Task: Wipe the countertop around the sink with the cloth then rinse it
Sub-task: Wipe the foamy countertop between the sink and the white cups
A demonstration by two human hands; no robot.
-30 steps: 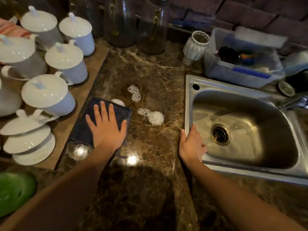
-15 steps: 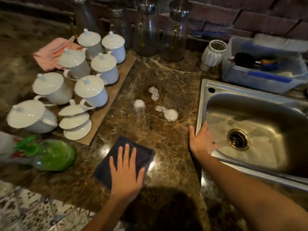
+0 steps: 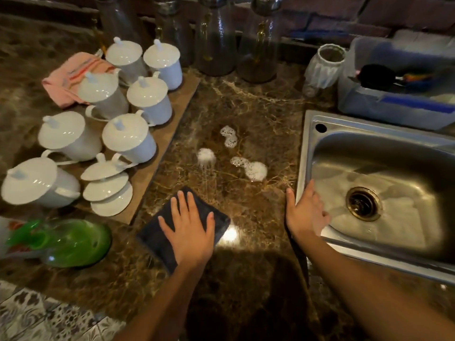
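Brown veined stone forms the counter (image 3: 248, 107), and on its near part the left grip (image 3: 189, 232) lies flat with fingers spread, palm pressing down on a dark folded cloth (image 3: 152, 239) whose corners stick out on both sides of the hand. Just right of that grip a bright patch of glare sits on the stone. Further right, well apart from the cloth, the right grip (image 3: 305, 212) is open and holds nothing. Its straight fingers rest on the near left corner of the steel sink (image 3: 305, 148), with the thumb on the counter side. Beyond the two grips, between them and the back wall, three patches of white foam (image 3: 253, 169) lie on the stone, none touching the cloth. Right of the right grip, the sink bowl shows a round drain (image 3: 363, 203). Left of the left grip a green bottle (image 3: 76, 242) lies on its side. Beyond it a wooden board (image 3: 182, 102) carries white lidded cups (image 3: 128, 136) and a small stack of loose lids (image 3: 105, 188). A pink towel (image 3: 64, 80) lies crumpled behind the cups. Farthest from the grips, tall glass bottles (image 3: 216, 45) stand along a brick wall (image 3: 369, 11), with a white ribbed jar (image 3: 325, 65) and a plastic tub (image 3: 394, 107) behind the sink. Patterned floor tiles (image 3: 37, 316) show below the counter edge, at the near left.
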